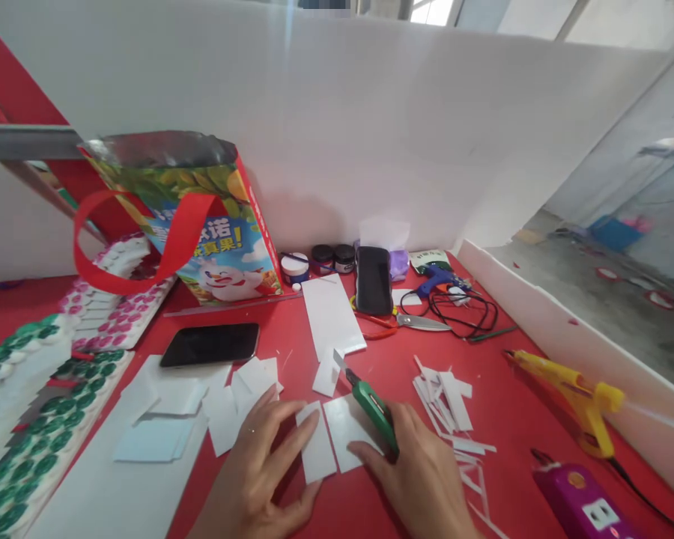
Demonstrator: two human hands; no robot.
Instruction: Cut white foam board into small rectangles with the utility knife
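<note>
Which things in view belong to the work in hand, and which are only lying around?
In the work:
green knife in the right hand
white card piece under the left hand

Seemingly lying around:
bag
scissors
yellow glue gun
purple power strip

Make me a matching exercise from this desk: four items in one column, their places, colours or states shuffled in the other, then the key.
Column 1
1. Cutter
2. Bag
3. Power strip
4. Left hand

Column 2
A. Purple, at the lower right
B. Fingers on a white card
C. In the right hand
D. With red straps, standing at the back left

Pairs: 1-C, 2-D, 3-A, 4-B
</note>
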